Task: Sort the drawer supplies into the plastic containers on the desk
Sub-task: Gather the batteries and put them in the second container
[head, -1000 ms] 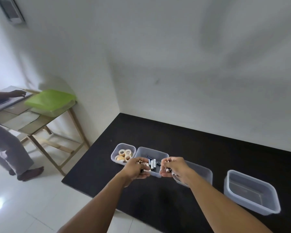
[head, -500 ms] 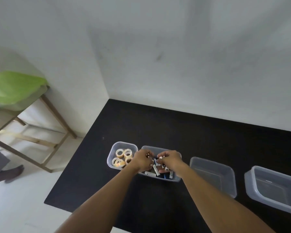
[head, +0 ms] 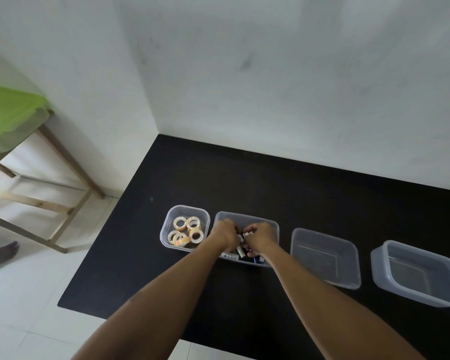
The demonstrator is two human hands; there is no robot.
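Observation:
Four clear plastic containers stand in a row on the black desk [head: 244, 178]. The leftmost container [head: 188, 208] holds several tape rolls [head: 186, 229]. Both my hands are down inside the second container [head: 246, 216], which holds several batteries [head: 240, 253]. My left hand [head: 225, 234] has its fingers curled round small batteries, mostly hidden by the hand. My right hand [head: 261, 236] pinches small white-tipped batteries at its fingertips, close to the left hand.
Two empty containers stand to the right, one [head: 325, 255] beside my right forearm and another [head: 416, 274] near the right edge. A wooden table [head: 63, 157] with a green-lidded bin [head: 8, 105] stands left. A person's foot [head: 3, 252] is on the floor.
My view swung left and down. Both hands moved from above the row into the second container with the batteries and sank a little deeper.

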